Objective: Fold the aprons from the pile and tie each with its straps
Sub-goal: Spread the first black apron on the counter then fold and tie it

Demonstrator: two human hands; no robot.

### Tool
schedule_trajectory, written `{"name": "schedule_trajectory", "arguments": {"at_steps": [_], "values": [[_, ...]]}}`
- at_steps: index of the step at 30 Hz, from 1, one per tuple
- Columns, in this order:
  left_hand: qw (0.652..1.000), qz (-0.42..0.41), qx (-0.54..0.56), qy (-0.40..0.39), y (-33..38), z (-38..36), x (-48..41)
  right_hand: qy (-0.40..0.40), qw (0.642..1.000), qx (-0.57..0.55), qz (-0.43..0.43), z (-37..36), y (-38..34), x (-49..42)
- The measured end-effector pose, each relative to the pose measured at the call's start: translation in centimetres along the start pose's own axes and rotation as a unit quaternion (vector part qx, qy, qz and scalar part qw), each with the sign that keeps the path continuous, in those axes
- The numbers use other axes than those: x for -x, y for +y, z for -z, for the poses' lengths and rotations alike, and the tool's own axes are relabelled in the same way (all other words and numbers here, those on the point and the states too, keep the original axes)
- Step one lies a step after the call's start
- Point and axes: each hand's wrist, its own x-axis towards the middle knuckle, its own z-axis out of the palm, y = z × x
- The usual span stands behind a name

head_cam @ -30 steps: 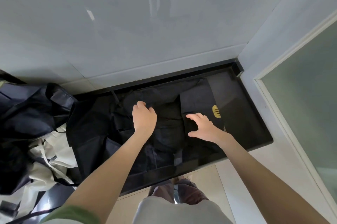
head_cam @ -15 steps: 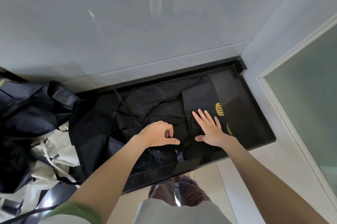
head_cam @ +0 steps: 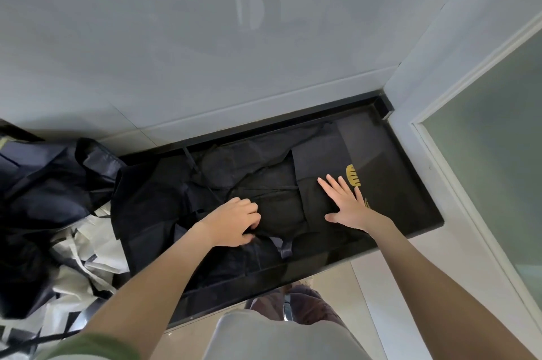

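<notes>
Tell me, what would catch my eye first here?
Two bare hands work a black apron spread over the dark counter. The right hand lies flat with fingers spread, while the left hand curls its fingers into the cloth. A yellow logo stands out just beyond the right fingertips, and a tumbled pile of black and white cloth sits at far left.

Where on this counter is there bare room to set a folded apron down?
Only the counter's right end, between the yellow logo and the door frame, looks bare. The spread apron under the left hand and right hand fills the middle; the pile crowds the left.
</notes>
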Motion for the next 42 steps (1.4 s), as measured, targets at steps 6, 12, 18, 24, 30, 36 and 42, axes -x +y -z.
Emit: {"name": "schedule_trajectory", "arguments": {"at_steps": [6, 12, 18, 24, 30, 36, 42], "values": [[0.934, 0.256, 0.240, 0.063, 0.9, 2.5, 0.0, 0.163, 0.986, -0.018, 0.004, 1.2, -3.7, -0.5], [0.961, 0.272, 0.002, -0.058, -0.8, 3.7, 1.7, 0.117, 0.972, 0.074, 0.188, -0.1, -8.7, -1.8], [0.955, 0.293, -0.035, -0.039, -0.5, 4.7, 1.7, 0.120, 0.975, 0.108, 0.152, 0.4, -9.9, -2.4], [0.963, 0.266, -0.016, -0.040, 2.1, 2.6, -2.2, 0.035, 0.991, -0.068, 0.109, 1.7, -9.9, -1.3], [0.927, 0.351, 0.109, -0.075, 1.4, 0.9, -2.8, 0.053, 0.962, -0.255, 0.079, 3.3, -8.9, 0.2], [0.906, 0.379, 0.144, -0.124, 1.2, 1.1, -3.2, 0.192, 0.929, -0.312, 0.053, 3.9, -7.6, 0.5], [0.886, 0.413, 0.157, -0.141, 1.2, 1.1, -3.0, 0.372, 0.767, -0.522, 0.007, 5.6, -6.3, 1.4]]}}
